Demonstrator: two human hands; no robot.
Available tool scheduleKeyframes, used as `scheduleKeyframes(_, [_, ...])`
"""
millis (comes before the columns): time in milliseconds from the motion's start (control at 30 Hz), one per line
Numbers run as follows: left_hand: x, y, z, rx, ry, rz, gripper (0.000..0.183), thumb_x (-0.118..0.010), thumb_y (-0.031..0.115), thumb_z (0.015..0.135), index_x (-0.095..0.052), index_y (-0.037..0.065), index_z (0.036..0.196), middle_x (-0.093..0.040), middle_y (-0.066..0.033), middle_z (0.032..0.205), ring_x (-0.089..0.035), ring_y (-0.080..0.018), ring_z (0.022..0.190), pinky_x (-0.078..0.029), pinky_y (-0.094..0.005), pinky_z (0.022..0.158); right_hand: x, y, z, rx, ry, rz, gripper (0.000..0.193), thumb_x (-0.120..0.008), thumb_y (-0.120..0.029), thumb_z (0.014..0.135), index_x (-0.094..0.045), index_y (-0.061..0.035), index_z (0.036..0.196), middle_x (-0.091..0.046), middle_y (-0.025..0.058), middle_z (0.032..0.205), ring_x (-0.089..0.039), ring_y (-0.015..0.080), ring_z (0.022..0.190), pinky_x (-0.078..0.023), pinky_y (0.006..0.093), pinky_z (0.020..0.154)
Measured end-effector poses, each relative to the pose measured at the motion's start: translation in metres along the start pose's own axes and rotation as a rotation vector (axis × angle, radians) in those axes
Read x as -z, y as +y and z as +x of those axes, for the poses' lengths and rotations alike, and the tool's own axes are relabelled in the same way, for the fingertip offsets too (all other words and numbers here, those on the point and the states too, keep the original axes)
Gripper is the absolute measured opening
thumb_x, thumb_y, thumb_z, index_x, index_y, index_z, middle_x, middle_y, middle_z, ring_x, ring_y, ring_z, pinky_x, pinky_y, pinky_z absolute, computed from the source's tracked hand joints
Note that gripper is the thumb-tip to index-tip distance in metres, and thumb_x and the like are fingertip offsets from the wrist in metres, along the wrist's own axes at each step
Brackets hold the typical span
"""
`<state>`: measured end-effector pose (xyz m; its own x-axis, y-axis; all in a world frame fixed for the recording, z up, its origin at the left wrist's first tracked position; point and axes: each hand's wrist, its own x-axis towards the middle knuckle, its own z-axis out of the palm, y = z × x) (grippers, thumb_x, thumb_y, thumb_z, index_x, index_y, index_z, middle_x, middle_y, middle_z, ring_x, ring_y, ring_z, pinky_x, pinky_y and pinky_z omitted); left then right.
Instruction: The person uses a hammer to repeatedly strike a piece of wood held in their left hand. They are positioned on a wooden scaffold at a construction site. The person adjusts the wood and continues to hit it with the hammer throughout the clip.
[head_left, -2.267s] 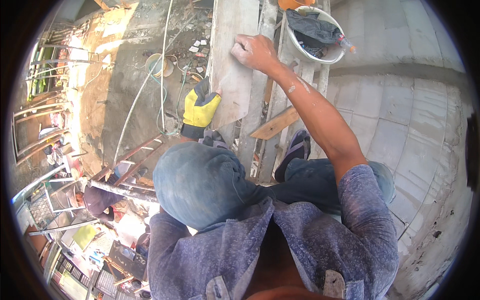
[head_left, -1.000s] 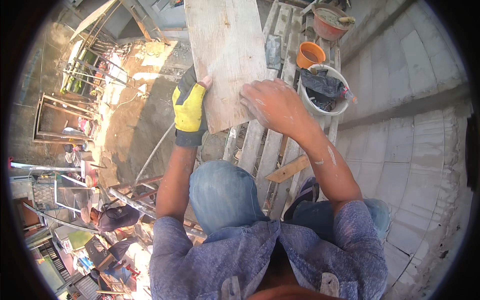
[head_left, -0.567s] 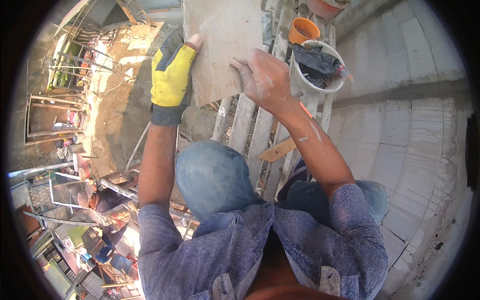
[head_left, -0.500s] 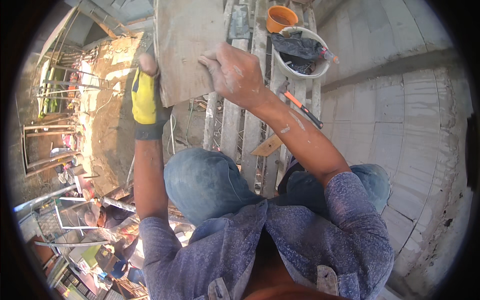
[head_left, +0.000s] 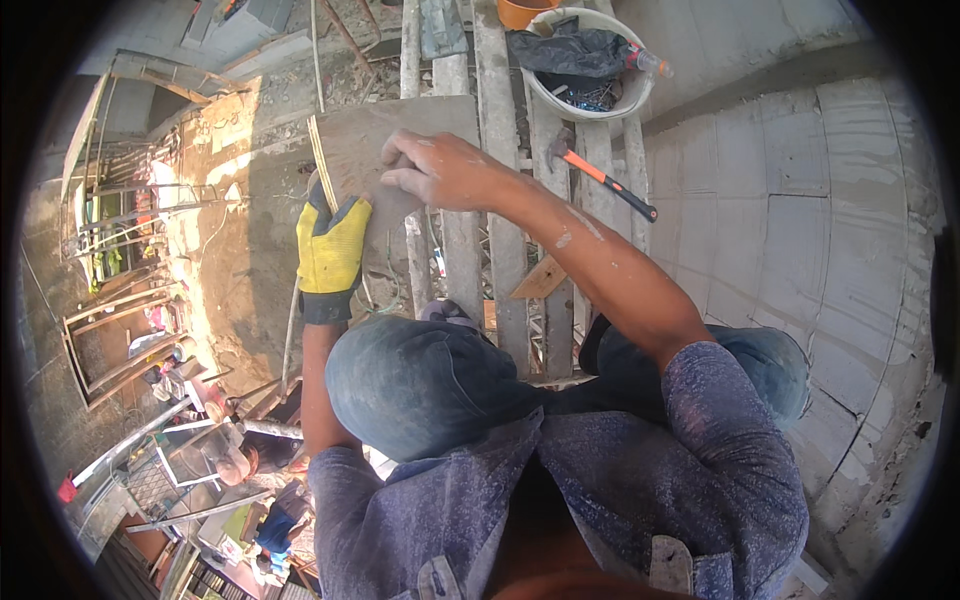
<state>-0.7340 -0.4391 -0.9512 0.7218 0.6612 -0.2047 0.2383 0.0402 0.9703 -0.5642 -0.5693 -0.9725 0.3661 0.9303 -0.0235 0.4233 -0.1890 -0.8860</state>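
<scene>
My left hand point(head_left: 334, 240), in a yellow and black work glove, is closed on the left edge of a flat grey-brown wooden board point(head_left: 445, 118). The board is tilted, so its pale, layered edge shows above the glove. Bare and dusted with whitish marks, my right hand point(head_left: 440, 170) is over the board's face. Its thumb and forefinger are apart, with nothing visible between them; the other fingers are curled. Whether the fingertips touch the board I cannot tell.
Dusty slats lie beneath my knees, with gaps between them. On them are a hammer point(head_left: 605, 186) with an orange and black handle, a small wood piece point(head_left: 540, 279) and a white bucket point(head_left: 640, 95) holding black plastic and nails. An orange container point(head_left: 525, 12) stands behind. A block wall point(head_left: 740, 240) rises at right.
The board has tilted and come lower, showing its layered edge. My left hand has shifted right along with it. My right hand has come off the board's right side and moved slightly left and down.
</scene>
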Motion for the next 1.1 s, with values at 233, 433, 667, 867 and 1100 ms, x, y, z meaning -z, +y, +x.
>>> scheduleKeyframes(233, [0.017, 0.001, 0.018, 0.207, 0.277, -0.434, 0.041, -0.065, 0.002, 0.089, -0.061, 0.002, 0.13, -0.067, -0.0113, 0.112, -0.065, -0.0201, 0.095, -0.055, -0.0341, 0.081, 0.091, 0.247, -0.131, -0.599, 0.005, -0.849, 0.058, -0.067, -0.043, 0.093, -0.055, 0.0002, 0.13, -0.062, 0.0266, 0.127, -0.059, 0.0458, 0.121, -0.048, 0.0537, 0.101])
scheduleKeyframes(433, [0.05, 0.023, 0.005, 0.258, 0.337, -0.689, 0.054, -0.073, 0.017, 0.087, -0.053, 0.003, 0.135, -0.062, -0.0145, 0.121, -0.062, -0.0277, 0.107, -0.052, -0.0417, 0.086, 0.08, 0.298, -0.185, -0.659, -0.047, -0.741, 0.05, -0.066, -0.034, 0.094, -0.047, -0.0058, 0.131, -0.056, 0.0269, 0.134, -0.06, 0.04, 0.12, -0.05, 0.0517, 0.095])
scheduleKeyframes(667, [0.057, 0.028, -0.014, -0.219, 0.463, -0.576, 0.051, -0.071, 0.001, 0.087, -0.055, -0.002, 0.135, -0.064, -0.0163, 0.126, -0.064, -0.0255, 0.11, -0.053, -0.0379, 0.094, 0.112, 0.173, -0.137, -0.398, 0.059, -0.47, 0.024, -0.071, -0.019, 0.089, -0.063, -0.0028, 0.104, -0.066, 0.0144, 0.087, -0.065, 0.0364, 0.08, -0.051, 0.0439, 0.073])
scheduleKeyframes(867, [0.045, 0.026, -0.015, -0.552, 0.634, 0.121, 0.043, -0.07, 0.005, 0.091, -0.058, -0.001, 0.132, -0.065, -0.0107, 0.121, -0.06, -0.0183, 0.107, -0.048, -0.032, 0.094, 0.079, -0.031, -0.068, 0.324, 0.318, -0.324, 0.018, -0.075, -0.017, 0.085, -0.068, -0.0056, 0.097, -0.061, 0.0097, 0.08, -0.06, 0.0274, 0.068, -0.048, 0.0389, 0.063])
scheduleKeyframes(1100, [0.037, 0.046, -0.036, -0.756, 0.618, 0.241, 0.044, -0.069, 0.007, 0.093, -0.054, -0.002, 0.134, -0.062, -0.0099, 0.124, -0.059, -0.0182, 0.11, -0.046, -0.0331, 0.097, 0.066, -0.097, -0.039, 0.273, 0.247, -0.57, 0.025, -0.072, -0.026, 0.089, -0.062, -0.0051, 0.099, -0.058, 0.0118, 0.079, -0.059, 0.0343, 0.071, -0.046, 0.0429, 0.063])
